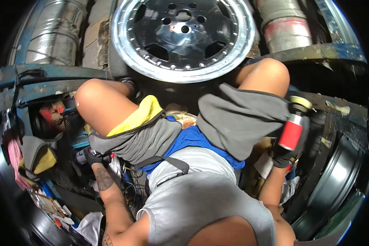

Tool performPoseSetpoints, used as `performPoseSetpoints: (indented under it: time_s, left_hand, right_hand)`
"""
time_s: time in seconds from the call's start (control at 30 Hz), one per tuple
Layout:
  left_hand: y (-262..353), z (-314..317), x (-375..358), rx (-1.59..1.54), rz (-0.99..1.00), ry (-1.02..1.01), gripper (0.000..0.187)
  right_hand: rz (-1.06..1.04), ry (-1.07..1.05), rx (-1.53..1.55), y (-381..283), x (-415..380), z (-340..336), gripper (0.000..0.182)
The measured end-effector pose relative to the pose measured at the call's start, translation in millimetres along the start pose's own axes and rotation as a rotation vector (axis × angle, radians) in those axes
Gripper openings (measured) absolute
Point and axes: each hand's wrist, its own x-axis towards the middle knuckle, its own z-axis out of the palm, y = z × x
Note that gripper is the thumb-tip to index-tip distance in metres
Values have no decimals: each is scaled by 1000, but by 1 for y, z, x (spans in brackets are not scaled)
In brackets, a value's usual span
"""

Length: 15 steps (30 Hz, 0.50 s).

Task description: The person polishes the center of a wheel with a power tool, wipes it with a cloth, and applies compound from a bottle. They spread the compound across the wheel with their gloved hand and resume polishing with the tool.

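Note:
A large wheel rim [149, 30] with a black face and a bright polished lip lies in front of my knees. My right hand [283, 158], in a black glove, is out to the right of my thigh. It grips a red-and-silver hand tool [291, 133] with a yellow round pad at its far end, pointing away from me. On the other side, my left hand [93, 157], also gloved in black, is low beside my left thigh. Its fingers are closed around a dark, banded, roughly cylindrical object, partly hidden by the hand and shorts.
Blue metal frame bars [53, 74] run along both sides. Metal drums [285, 30] stand at the back. Another rim [334, 184] leans at the right. Cloths [37, 156] hang at the left, and cables [135, 186] lie tangled beside my hip.

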Motion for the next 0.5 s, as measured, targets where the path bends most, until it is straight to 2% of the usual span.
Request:
performPoseSetpoints:
  time_s: [0.03,0.07,0.1,0.13,0.2,0.23,0.27,0.3,0.37,0.43,0.47,0.5]
  left_hand:
    - [-4,-3,-16,-100,-59,-102,48]
    - [5,13,-53,-163,-120,-187,50]
    - [7,10,-63,-175,-133,-241,44]
    - [4,2,-75,-214,-134,-254,42]
    - [-1,-7,-94,-351,-124,-266,40]
    - [-4,-10,-103,-413,-130,-279,38]
    - [-5,-12,-115,-454,-125,-291,37]
    - [-7,-12,-129,-490,-127,-300,36]
    - [6,22,-193,-406,-124,-310,52]
    - [1,40,-215,-434,-46,-366,62]
    - [-1,51,-223,-501,-130,-431,62]
    - [-2,62,-233,-474,-141,-438,73]
  right_hand:
    - [-133,271,-30,19,-3,0,45]
    - [14,182,90,50,-11,1,47]
    - [322,105,607,79,-21,11,46]
    - [673,199,1104,109,-31,19,44]
    - [461,-106,353,113,-36,11,24]
    - [330,-182,9,115,-39,6,26]
    - [228,-146,-116,111,-32,4,24]
    - [120,-65,-146,91,-20,1,25]
    - [-121,120,-226,55,1,-6,34]
    - [-290,205,-282,38,20,-14,47]
    - [-109,100,-235,52,17,-15,47]
    - [7,34,-203,58,18,-15,47]
